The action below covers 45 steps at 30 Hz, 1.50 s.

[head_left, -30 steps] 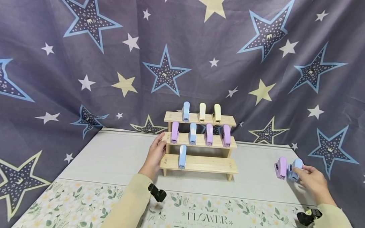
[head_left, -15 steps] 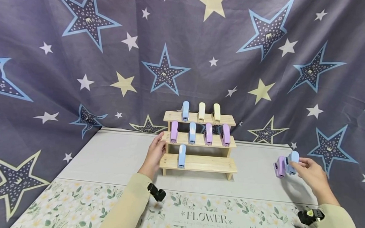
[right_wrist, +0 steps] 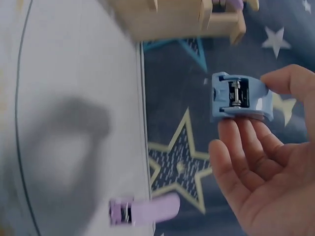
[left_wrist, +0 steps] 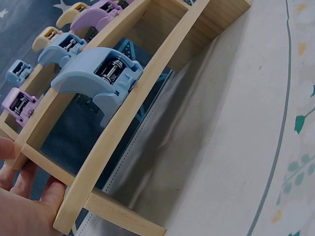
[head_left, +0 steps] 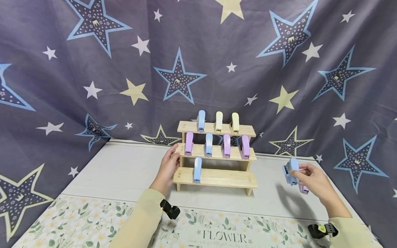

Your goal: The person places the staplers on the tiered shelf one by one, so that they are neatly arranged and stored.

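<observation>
My right hand point(head_left: 314, 181) pinches a light blue mini stapler point(head_left: 291, 171) between thumb and fingers, raised over the right side of the white table, its shadow below. In the right wrist view the spring in this stapler point(right_wrist: 238, 96) faces the camera. A purple stapler point(head_left: 303, 189) stands on the table, partly hidden by the right hand. My left hand point(head_left: 166, 170) holds the left end of a three-tier wooden rack point(head_left: 229, 178) at its middle shelf. One blue stapler point(head_left: 197, 170) stands toward the left of the bottom shelf.
On the middle shelf stand several staplers, purple ones and a blue one point(head_left: 209, 144). The top shelf bears a blue stapler point(head_left: 201, 120) and two yellow ones point(head_left: 219, 121). A star-patterned curtain point(head_left: 122, 63) hangs behind; a floral mat point(head_left: 227, 227) covers the front.
My right hand has lifted the blue stapler off the table beside the purple one and carried it left, toward the rack. The left hand has stayed on the rack.
</observation>
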Tool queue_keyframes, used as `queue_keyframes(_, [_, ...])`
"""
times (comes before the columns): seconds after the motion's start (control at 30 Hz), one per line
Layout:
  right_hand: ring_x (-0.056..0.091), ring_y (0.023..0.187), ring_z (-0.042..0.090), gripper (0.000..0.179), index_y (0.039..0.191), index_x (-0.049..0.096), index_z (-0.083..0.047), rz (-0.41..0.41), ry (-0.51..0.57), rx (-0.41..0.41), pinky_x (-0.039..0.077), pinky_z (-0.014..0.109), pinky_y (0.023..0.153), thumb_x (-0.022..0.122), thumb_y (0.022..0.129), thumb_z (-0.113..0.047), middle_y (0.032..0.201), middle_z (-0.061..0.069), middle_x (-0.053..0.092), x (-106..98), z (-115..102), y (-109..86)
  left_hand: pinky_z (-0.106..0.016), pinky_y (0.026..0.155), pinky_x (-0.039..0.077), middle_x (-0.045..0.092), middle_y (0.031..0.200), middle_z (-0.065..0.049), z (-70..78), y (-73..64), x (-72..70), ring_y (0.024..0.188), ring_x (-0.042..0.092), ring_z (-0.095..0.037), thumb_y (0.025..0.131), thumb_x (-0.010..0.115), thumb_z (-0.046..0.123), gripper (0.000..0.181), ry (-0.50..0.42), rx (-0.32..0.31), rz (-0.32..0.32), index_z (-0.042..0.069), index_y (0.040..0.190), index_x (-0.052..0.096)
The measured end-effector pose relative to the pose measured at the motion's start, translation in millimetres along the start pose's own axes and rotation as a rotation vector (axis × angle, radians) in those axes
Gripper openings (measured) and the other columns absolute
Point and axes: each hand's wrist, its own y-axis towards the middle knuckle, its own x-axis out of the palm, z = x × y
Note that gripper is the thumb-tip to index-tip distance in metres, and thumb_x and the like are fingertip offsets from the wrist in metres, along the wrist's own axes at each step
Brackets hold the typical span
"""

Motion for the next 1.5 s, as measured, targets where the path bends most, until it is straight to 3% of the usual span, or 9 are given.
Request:
queue_keyframes(0.13, [0.061,0.081,0.016,0.052,0.128,0.049,0.011,-0.069,0.022,-0.018,0.053,0.029,0.059,0.066,0.096,-0.027,0.103,0.015,0.065,15.7,-16.7,-0.5,-0.044,0.12,0.022,0.027,0.161,-0.016,0.3,0.3,0.4,0.145,0.03,-0.033,0.106,0.043,0.013,0.052,-0.007,-0.001,0.0,0.012,0.157,0.033])
queue_keyframes(0.27, [0.061,0.083,0.016,0.044,0.12,0.054,0.01,-0.095,0.021,-0.073,0.054,0.026,0.068,0.069,0.094,-0.022,0.099,0.013,0.067,34.8,-33.2,0.1,-0.045,0.12,0.022,0.026,0.161,-0.016,-0.4,0.4,-0.1,0.145,0.03,-0.033,0.106,0.043,0.013,0.053,-0.003,-0.001,0.0,0.012,0.157,0.033])
queue_keyframes(0.47, [0.06,0.082,0.018,0.036,0.113,0.058,0.005,-0.137,0.062,-0.124,0.051,0.026,0.069,0.072,0.091,-0.021,0.092,0.009,0.065,64.6,-51.5,5.2,-0.044,0.12,0.023,0.027,0.16,-0.017,-0.4,1.4,0.1,0.145,0.03,-0.033,0.106,0.044,0.013,0.052,-0.002,-0.001,0.011,0.012,0.157,0.034])
queue_keyframes(0.77, [0.058,0.081,0.019,0.032,0.11,0.059,0.002,-0.184,0.112,-0.13,0.051,0.027,0.067,0.072,0.089,-0.019,0.09,0.008,0.062,108.6,-67.6,10.3,-0.045,0.12,0.022,0.026,0.161,-0.017,-0.8,2.0,2.1,0.146,0.029,-0.034,0.106,0.043,0.013,0.053,-0.005,0.002,-0.003,0.012,0.157,0.033])
queue_keyframes(1.3, [0.055,0.079,0.019,0.032,0.105,0.062,-0.002,-0.176,0.207,-0.109,0.047,0.027,0.063,0.077,0.087,-0.025,0.089,0.007,0.062,170.7,-95.8,17.5,-0.047,0.121,0.02,0.023,0.162,-0.018,-1.8,0.7,-0.3,0.146,0.027,-0.036,0.107,0.042,0.014,0.053,0.008,0.004,-0.019,0.012,0.158,0.03])
queue_keyframes(1.5, [0.056,0.078,0.018,0.032,0.104,0.063,-0.005,-0.156,0.186,-0.103,0.047,0.028,0.065,0.078,0.086,-0.027,0.089,0.005,0.063,184.3,-99.2,21.9,-0.047,0.121,0.02,0.022,0.162,-0.018,-1.5,2.4,-1.7,0.146,0.026,-0.037,0.106,0.042,0.014,0.054,0.015,0.011,-0.014,0.011,0.158,0.03])
